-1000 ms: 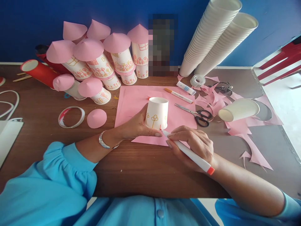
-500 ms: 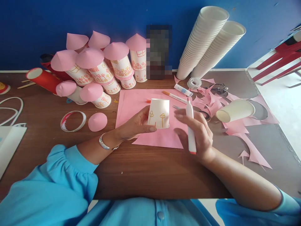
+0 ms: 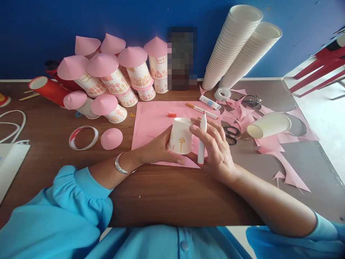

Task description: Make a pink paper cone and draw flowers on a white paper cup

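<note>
My left hand (image 3: pixel 164 149) grips a small white paper cup (image 3: pixel 181 136) that stands upside down, rim at the bottom. Outlined flowers in mustard yellow and a short red stroke mark its side. My right hand (image 3: pixel 215 149) touches the cup's right side with its fingers and keeps a white marker (image 3: pixel 202 140) tucked between them, red tip pointing up. Under the cup lies a pink paper sheet (image 3: pixel 151 118). On that sheet rest an orange-red marker cap (image 3: pixel 171 115) and a second marker (image 3: pixel 202 110) with an orange-brown cap.
Cup towers with pink cone roofs (image 3: pixel 102 64) crowd the back left. Two tall stacks of paper cups (image 3: pixel 233 46) lean at the back right. Scissors (image 3: pixel 231 135), a glue stick (image 3: pixel 210 102), clear tape (image 3: pixel 222 94), pink scraps (image 3: pixel 293 172) and a lying cup (image 3: pixel 269 125) spread rightward.
My right hand has moved left, from beside the cup to touching it, marker still held. The cup has turned and come slightly lower, its red stroke now further left.
</note>
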Demonstrator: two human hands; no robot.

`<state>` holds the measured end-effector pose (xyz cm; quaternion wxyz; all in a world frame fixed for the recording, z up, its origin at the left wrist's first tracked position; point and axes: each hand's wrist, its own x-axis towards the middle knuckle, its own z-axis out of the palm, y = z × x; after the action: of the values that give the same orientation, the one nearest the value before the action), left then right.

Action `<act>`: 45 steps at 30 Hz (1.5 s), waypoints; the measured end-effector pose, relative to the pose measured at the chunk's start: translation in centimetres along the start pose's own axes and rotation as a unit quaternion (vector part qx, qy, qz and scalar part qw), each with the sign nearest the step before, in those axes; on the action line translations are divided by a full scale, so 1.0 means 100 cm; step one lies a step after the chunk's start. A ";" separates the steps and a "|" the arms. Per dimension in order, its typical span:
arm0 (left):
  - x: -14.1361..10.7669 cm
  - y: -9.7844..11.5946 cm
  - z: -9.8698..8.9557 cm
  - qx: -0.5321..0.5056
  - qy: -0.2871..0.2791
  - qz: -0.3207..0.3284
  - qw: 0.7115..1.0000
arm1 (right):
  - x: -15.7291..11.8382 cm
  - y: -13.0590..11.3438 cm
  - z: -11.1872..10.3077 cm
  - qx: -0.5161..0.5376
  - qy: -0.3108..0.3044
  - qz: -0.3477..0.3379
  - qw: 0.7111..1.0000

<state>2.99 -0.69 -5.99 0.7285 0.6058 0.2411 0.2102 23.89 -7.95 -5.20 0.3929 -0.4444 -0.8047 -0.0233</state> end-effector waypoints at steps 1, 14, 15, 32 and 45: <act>0.000 0.001 0.001 0.020 0.011 -0.012 1.000 | 0.000 0.000 0.001 0.003 -0.005 0.000 1.000; 0.001 0.005 -0.005 -0.075 0.011 -0.016 0.997 | 0.006 -0.022 -0.038 0.076 0.014 -0.076 0.994; 0.001 0.006 -0.004 -0.075 0.014 -0.017 0.997 | 0.007 -0.024 -0.037 0.088 0.020 -0.076 0.993; -0.003 0.006 0.025 0.133 0.138 -0.045 0.980 | 0.006 -0.024 -0.018 0.061 -0.005 -0.129 0.990; -0.003 0.011 0.028 0.172 0.150 -0.044 0.973 | 0.002 -0.022 -0.016 0.043 -0.007 -0.141 0.989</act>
<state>4.45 -2.85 -4.41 0.5771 0.6724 0.4068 0.2221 23.21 -9.77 -3.29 0.3986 -0.3098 -0.8623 -0.0408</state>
